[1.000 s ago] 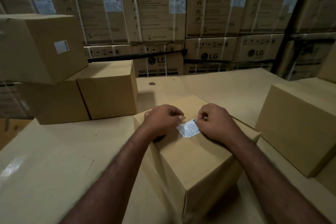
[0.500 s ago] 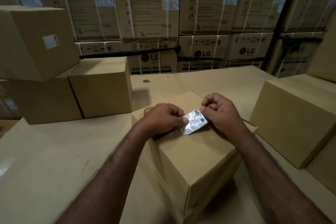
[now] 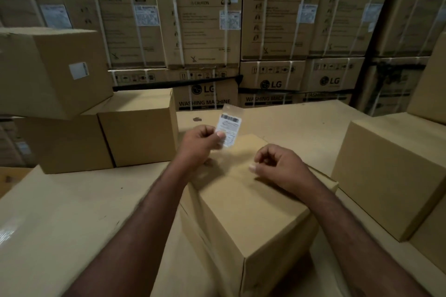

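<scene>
My left hand [image 3: 200,144] pinches the one label [image 3: 229,128] by its lower edge, just above centre frame. It is held clear of the box [image 3: 253,205], print toward me, probably so I can read and aim it. My right hand [image 3: 280,169] rests on that box's top, fingers curled on nothing I can see — steadying it, I judge. Two stacked boxes [image 3: 137,128] sit at left — the upper bears one sticker [image 3: 78,70].

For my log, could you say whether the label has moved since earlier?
Yes: the label rose off the box top, held in the left hand.
</scene>
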A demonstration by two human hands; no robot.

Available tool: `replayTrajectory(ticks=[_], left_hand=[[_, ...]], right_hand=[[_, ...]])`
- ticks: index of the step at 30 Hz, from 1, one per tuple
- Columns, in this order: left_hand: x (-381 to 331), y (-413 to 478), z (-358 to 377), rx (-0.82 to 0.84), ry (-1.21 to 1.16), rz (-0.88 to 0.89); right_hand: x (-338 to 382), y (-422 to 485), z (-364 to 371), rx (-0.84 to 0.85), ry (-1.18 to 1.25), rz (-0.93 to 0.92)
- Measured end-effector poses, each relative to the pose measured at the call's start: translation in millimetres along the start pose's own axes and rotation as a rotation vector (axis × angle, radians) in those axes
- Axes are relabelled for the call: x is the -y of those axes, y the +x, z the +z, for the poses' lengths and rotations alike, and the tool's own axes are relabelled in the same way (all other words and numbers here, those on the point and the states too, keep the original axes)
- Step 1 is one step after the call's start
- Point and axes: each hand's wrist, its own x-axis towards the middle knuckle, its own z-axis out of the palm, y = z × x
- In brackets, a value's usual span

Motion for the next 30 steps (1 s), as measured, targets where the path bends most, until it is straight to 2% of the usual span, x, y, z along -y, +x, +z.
replayTrajectory(ticks=[3, 7, 11, 14, 19, 23, 26, 30], left_hand=[[12.3, 29.3, -1.7, -0.171, 0.124, 0.02], [27.0, 47.5, 3.1, -0.186, 0.185, 0.007], [39.1, 59.3, -0.8, -0.229, 0.218, -0.012], [39.3, 58.2, -1.9, -0.244, 0.241, -0.008], [36.8, 54.9, -2.1, -0.26, 0.214, -0.011], [33.8, 52.0, -0.2, -0.266, 0.143, -0.033], [28.5, 47.3, 2.0, -0.253, 0.126, -0.026], [22.9, 40.8, 1.2, -0.283, 0.139, -0.004]], right_hand=[[1.7, -1.2, -0.7, 0.156, -0.293, -0.059], [3.5, 8.3, 1.3, 0.217, -0.398, -0.061], [19.3, 31.9, 25.5, 0.173, -0.56, 0.016], [29.0, 44.8, 45.5, 0.128, -0.653, -0.002], [31.1, 15.8, 29.1, 0.192, -0.796, 0.011], [29.0, -3.4, 15.6, 0.137, -0.86, 0.036], [34.1, 20.6, 44.8, 0.056, -0.848, -0.008], [40.9, 36.1, 71.9, 0.058, -0.828, -0.044]])
